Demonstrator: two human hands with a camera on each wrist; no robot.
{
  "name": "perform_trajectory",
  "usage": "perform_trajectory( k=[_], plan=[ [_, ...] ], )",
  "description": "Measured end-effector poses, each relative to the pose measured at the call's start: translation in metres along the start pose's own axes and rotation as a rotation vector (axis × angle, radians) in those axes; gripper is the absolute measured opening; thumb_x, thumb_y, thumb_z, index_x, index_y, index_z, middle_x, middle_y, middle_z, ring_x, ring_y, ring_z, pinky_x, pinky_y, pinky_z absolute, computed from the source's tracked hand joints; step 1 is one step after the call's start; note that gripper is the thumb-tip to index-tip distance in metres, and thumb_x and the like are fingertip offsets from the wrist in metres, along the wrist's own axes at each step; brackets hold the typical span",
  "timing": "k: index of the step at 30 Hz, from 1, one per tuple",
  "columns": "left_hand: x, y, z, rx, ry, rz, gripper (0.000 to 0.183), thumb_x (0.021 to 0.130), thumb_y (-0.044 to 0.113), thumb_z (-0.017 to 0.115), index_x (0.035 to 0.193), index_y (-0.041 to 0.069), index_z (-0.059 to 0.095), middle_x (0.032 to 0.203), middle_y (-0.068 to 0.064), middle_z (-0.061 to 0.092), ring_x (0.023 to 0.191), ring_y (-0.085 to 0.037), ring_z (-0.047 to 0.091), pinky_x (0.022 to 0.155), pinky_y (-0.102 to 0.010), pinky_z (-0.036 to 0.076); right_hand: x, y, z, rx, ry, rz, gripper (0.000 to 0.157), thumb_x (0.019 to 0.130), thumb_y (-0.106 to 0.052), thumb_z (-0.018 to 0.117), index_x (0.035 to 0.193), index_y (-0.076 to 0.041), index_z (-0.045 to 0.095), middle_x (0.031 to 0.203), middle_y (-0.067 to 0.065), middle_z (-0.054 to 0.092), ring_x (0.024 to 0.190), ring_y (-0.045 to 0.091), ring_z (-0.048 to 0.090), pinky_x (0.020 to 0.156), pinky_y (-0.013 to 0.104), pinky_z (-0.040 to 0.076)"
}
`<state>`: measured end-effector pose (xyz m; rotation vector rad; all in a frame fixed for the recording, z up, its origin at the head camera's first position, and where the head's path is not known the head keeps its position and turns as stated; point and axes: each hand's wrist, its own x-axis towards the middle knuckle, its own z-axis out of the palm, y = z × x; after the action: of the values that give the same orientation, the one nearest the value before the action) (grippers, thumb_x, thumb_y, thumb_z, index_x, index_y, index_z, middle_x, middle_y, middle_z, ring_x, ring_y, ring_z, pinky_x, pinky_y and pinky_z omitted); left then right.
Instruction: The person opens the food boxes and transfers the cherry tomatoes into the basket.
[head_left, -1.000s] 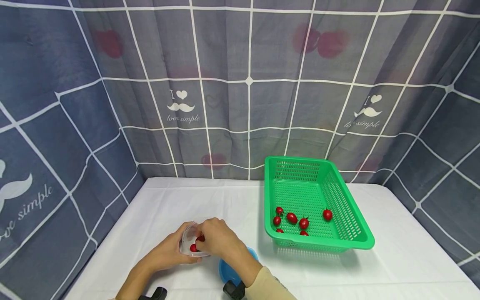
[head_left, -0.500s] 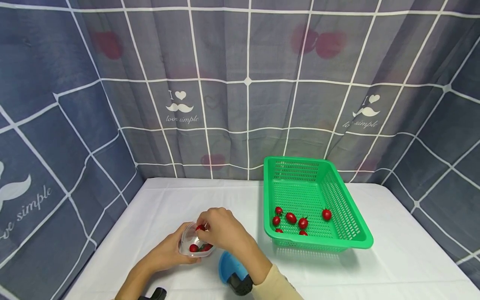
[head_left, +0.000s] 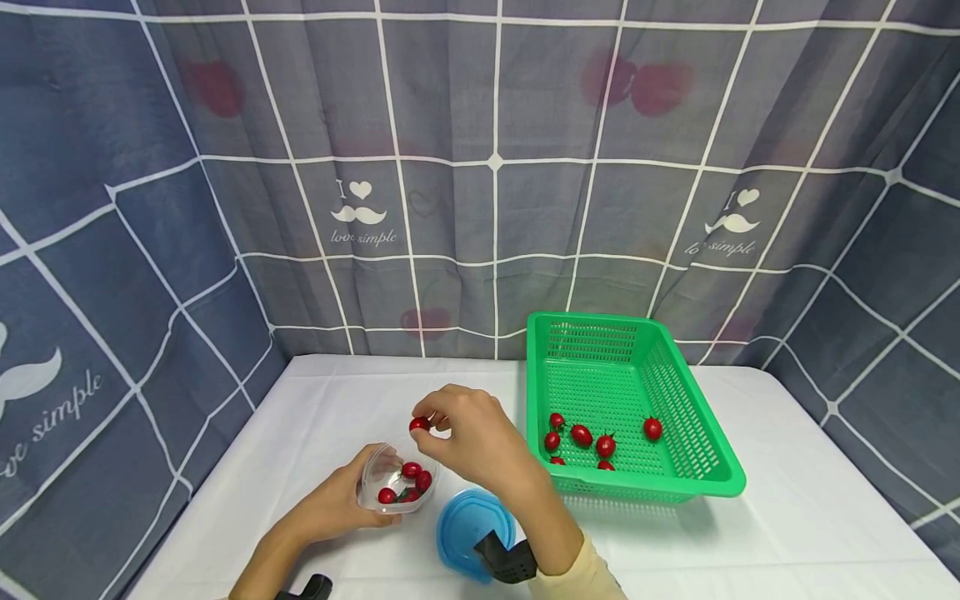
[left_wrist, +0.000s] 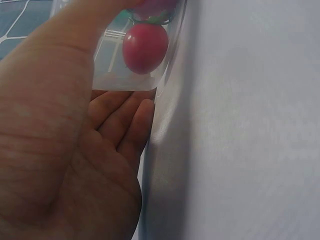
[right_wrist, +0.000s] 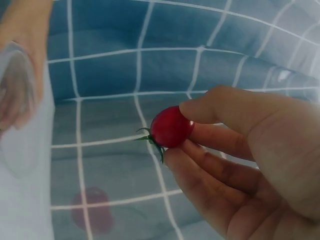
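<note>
My left hand grips a clear plastic container from its left side, tilted so its mouth faces up and right. Several cherry tomatoes lie inside it. In the left wrist view one tomato shows through the clear wall, with the fingers curled behind. Up and right of the container, my right hand pinches a single cherry tomato between thumb and fingertips, its green stem pointing away from the palm. A round blue lid lies on the table beneath the right wrist.
A green plastic basket stands at the right of the white-covered table, with several cherry tomatoes on its floor. A grey checked curtain closes off the back and both sides.
My right hand has lifted a cherry tomato out of the container and moved up and to the right. The left hand keeps holding the container in place. More of the blue lid shows now.
</note>
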<state>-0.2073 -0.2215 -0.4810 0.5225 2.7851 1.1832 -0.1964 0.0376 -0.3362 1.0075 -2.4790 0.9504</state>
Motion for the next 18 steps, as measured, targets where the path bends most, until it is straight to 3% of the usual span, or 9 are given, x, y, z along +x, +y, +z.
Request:
perform_trajectory(
  k=[5, 18],
  plan=[
    [0.000, -0.001, 0.001, 0.032, 0.011, 0.012, 0.097, 0.067, 0.051, 0.095, 0.144, 0.018, 0.045, 0.131, 0.011, 0.065, 0.127, -0.021, 0.057, 0.106, -0.052, 0.047, -0.005, 0.002, -0.017, 0.029, 0.072, 0.008, 0.007, 0.090, -0.015, 0.079, 0.097, -0.015, 0.078, 0.095, -0.005, 0.075, 0.083, 0.011, 0.072, 0.078, 0.023, 0.058],
    [-0.001, 0.002, 0.001, 0.016, 0.013, 0.002, 0.097, 0.066, 0.052, 0.095, 0.143, 0.020, 0.045, 0.133, 0.009, 0.064, 0.136, -0.030, 0.053, 0.112, -0.062, 0.039, -0.016, 0.020, -0.053, 0.101, 0.215, 0.085, 0.013, 0.088, -0.010, 0.080, 0.101, -0.010, 0.077, 0.096, -0.004, 0.073, 0.083, 0.008, 0.071, 0.082, 0.024, 0.060]
  ],
)
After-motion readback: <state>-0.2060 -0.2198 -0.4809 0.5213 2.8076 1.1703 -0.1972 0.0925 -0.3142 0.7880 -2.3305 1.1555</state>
